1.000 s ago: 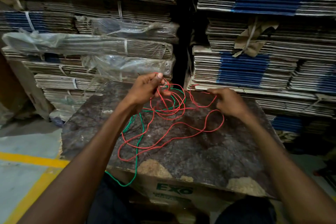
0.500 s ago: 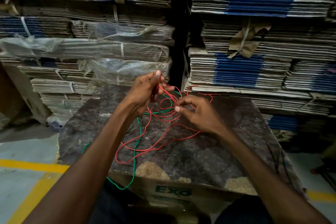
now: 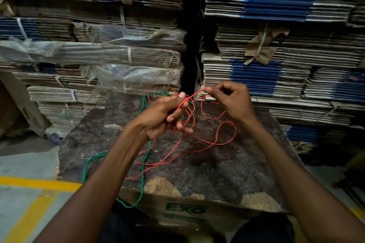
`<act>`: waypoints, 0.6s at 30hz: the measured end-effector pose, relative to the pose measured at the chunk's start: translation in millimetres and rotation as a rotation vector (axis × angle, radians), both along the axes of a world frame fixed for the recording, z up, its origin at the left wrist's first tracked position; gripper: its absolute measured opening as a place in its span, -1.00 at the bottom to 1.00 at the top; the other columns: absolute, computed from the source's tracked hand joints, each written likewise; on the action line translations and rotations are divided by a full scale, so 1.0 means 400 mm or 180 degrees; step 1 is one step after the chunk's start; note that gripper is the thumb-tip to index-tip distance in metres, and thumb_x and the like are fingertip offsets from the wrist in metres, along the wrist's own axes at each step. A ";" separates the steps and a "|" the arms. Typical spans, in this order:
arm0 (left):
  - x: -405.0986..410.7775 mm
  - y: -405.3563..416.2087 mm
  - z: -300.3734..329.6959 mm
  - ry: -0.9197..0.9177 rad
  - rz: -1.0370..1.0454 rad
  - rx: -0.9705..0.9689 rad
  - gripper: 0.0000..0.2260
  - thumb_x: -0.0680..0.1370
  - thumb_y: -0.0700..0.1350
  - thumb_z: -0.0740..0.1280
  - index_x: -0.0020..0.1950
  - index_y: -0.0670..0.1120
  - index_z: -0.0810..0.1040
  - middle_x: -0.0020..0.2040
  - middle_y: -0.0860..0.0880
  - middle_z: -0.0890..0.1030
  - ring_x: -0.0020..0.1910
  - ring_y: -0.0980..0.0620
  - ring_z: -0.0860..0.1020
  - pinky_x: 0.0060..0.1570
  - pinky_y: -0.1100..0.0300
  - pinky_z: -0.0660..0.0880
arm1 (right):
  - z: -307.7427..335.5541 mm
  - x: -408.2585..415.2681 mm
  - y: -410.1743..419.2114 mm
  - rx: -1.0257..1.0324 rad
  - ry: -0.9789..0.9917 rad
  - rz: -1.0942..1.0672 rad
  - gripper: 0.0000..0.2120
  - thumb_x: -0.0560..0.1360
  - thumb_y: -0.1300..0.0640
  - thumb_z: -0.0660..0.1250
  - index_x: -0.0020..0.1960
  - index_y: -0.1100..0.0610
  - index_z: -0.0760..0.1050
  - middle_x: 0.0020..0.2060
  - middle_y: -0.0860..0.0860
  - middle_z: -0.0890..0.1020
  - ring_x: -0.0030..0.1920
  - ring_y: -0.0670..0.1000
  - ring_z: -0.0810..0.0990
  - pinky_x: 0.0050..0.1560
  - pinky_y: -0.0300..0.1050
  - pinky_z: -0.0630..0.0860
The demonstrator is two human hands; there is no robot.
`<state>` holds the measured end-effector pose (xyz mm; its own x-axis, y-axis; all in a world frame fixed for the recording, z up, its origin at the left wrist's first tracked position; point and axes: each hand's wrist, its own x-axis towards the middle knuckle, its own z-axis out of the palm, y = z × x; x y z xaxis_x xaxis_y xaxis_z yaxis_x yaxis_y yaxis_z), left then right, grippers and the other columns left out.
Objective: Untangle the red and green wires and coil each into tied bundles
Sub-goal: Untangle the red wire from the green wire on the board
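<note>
**A:** ok so what are the grips doing here?

**B:** right hand (image 3: 234, 102), just right of centre frame, has thumb and forefinger pinched narrow on a strand of the red wire (image 3: 217, 136). That strand runs taut down-left to the left hand (image 3: 160, 120), which sits dead centre. Left grip is closed around a bunch of loops, with the thumb up on top and a couple of fingers sticking out underneath. Mostly red in that bunch, with a bit of green showing through between the loops.

**A:** so the wires are still tangled?

**B:** yeah, no bundles. Red wire droops from both hands in loose loops over the tabletop (image 3: 207, 173), with one big loop swinging out under the right wrist and more strands trailing down toward lower centre. The green wire (image 3: 142, 173) comes out under the left hand, runs straight down the frame, goes over the near edge of the tabletop and curls back up in a loop at lower left, beside the left forearm. A bit more green arcs behind the left hand, up near the far edge.

**A:** what's the tabletop, actually?

**B:** dark, mottled, worn board, with chunks flaked off along the near edge. It rests on a cardboard box (image 3: 183, 209) with green "EXO" lettering, bottom centre.

**A:** and behind?

**B:** stacks of flattened cardboard (image 3: 276, 25) fill the whole top half, some strapped, some in clear plastic at upper left. Yellow floor line (image 3: 39, 182) at lower left.
</note>
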<state>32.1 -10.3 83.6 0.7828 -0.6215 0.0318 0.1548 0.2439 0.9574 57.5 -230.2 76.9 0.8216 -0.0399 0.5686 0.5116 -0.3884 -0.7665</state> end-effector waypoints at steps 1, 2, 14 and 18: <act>-0.005 0.002 0.001 0.0063 -0.0106 -0.0123 -0.77 0.60 0.01 0.15 -0.15 -0.11 0.43 -0.61 0.05 0.26 -0.64 0.11 0.37 -0.28 0.00 0.63 | 0.003 0.001 -0.006 0.0005 0.0089 0.0125 -0.83 0.43 0.04 0.50 -0.30 0.08 0.64 -0.42 0.01 0.63 -0.36 -0.10 0.46 -0.33 -0.11 0.36; -0.010 0.003 0.001 0.0107 -0.0193 -0.0218 -0.76 0.60 0.01 0.14 -0.16 -0.10 0.42 -0.62 0.06 0.25 -0.65 0.13 0.32 -0.29 0.03 0.63 | 0.005 0.003 -0.010 -0.0021 0.0176 0.0266 -0.85 0.43 0.07 0.50 -0.30 0.05 0.63 -0.44 -0.04 0.61 -0.36 -0.12 0.45 -0.33 -0.14 0.34; 0.031 0.056 0.004 0.0505 -0.0830 -0.2365 -0.81 0.61 -0.17 0.20 -0.02 -0.23 0.57 0.25 -0.27 0.56 0.22 -0.28 0.54 0.19 -0.28 0.45 | -0.084 0.010 -0.090 -0.0840 0.1513 0.1224 -0.66 0.55 -0.06 0.31 -0.22 0.19 0.56 -0.36 0.08 0.62 -0.33 -0.10 0.53 -0.23 -0.24 0.39; 0.054 0.067 0.034 0.0034 -0.0101 -0.2312 -0.94 0.47 -0.15 0.34 -0.20 -0.08 0.57 0.34 -0.24 0.50 0.29 -0.31 0.49 0.08 -0.32 0.50 | -0.106 -0.014 -0.102 -0.0455 0.1645 0.1207 -0.33 0.37 -0.45 0.25 -0.15 0.20 0.61 -0.46 0.04 0.57 -0.32 -0.02 0.55 -0.20 -0.29 0.45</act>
<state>53.6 16.4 97.1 0.7673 -0.4688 0.4376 0.1807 0.8127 0.5539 51.9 -271.1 34.3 0.9326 0.3531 0.0752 0.2129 -0.3698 -0.9044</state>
